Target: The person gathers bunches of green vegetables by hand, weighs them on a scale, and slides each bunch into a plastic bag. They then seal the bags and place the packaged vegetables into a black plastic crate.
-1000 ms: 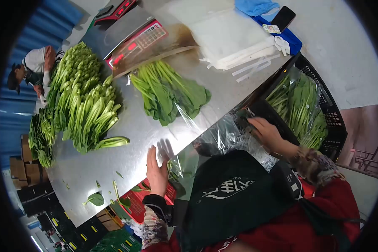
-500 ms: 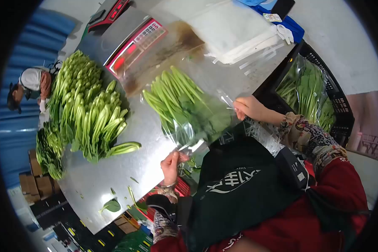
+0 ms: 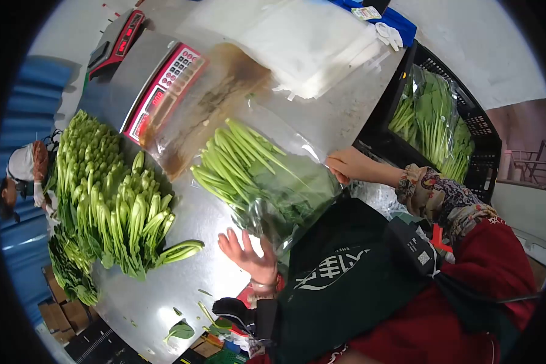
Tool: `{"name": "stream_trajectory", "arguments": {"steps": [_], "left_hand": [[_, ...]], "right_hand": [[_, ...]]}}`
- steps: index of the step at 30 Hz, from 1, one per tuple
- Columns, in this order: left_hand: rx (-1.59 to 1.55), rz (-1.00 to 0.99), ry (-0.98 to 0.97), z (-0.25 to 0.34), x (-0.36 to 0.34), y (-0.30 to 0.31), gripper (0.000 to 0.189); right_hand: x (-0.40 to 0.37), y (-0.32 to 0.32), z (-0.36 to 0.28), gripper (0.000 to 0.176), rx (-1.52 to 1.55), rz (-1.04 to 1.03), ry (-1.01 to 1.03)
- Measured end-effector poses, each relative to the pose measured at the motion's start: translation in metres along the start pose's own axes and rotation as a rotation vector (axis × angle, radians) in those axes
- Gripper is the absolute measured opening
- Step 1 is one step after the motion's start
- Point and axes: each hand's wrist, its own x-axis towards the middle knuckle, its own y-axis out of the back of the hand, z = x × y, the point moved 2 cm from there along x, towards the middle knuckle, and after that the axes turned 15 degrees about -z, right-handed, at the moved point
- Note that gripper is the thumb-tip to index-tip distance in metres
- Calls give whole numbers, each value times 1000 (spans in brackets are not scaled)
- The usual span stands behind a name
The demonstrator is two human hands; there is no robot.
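A clear plastic bag (image 3: 297, 182) of leafy green vegetables lies on the metal table, with the pale stems (image 3: 242, 155) pointing up and left and the leaves toward my body. My right hand (image 3: 341, 165) pinches the bag's right edge with closed fingers. Below the bag's lower left side, my left hand (image 3: 249, 253) has its fingers spread, close to the plastic and holding nothing. Left of the bag is a big pile of the same greens (image 3: 118, 206), unbagged.
A red-framed scale (image 3: 167, 76) and a stained sheet (image 3: 212, 91) are beyond the bag. Clear bags (image 3: 309, 42) lie stacked at the back. A black crate (image 3: 488, 142) at right holds bagged greens. Another person (image 3: 27, 167) is at far left. Loose leaves (image 3: 180, 330) lie near the front edge.
My left hand has let go of the bag's edge and spread its fingers. My right hand still holds its side. The view has shifted, and the bag sits slightly more to the left.
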Motion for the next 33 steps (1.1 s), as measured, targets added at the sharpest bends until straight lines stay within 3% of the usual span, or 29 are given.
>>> {"name": "stream_trajectory", "arguments": {"steps": [1,4,7,8,10,12,13,15,18,20,21,24,27,30,31,33], "left_hand": [[-11,-69,6,1,12,-6,57],[-129,-447,305,-20,21,-36,64],[-106,-482,253,-35,6,-54,67],[-99,-496,261,-37,5,-53,67],[-96,-521,261,-37,7,-54,68],[-77,-486,241,-39,5,-57,65],[-63,-473,236,-40,4,-60,65],[-48,-471,225,-41,0,-61,64],[-119,-497,231,-38,6,-46,63],[-691,-276,353,-43,-7,-45,59],[-738,-166,299,-50,-12,-44,58],[-741,-111,356,-41,-17,-40,57],[-866,-56,415,-2,-17,-45,50],[-817,-145,286,39,6,-72,44],[-650,-203,161,49,17,-83,42],[-135,-244,-185,69,43,-114,38]], "right_hand": [[1,0,0,34,-22,-2,8],[3,1,-6,33,-114,-5,-24],[10,-10,1,20,-713,253,-16],[7,-14,-10,19,-665,367,18],[6,-18,-48,32,-574,610,80],[25,-19,-47,58,-708,621,374],[29,-24,-54,65,-892,462,349],[58,-29,-8,69,-1025,415,374],[35,-22,-29,59,-489,576,213],[29,-13,-30,41,-375,144,-118],[24,-14,-30,34,-304,-71,-279],[18,-27,-64,21,671,-400,51],[-45,-2,-140,19,1239,-482,331],[-91,14,-144,20,1210,-465,469],[-110,25,-132,26,1116,-574,563],[-163,76,-106,40,626,-313,677]]}}
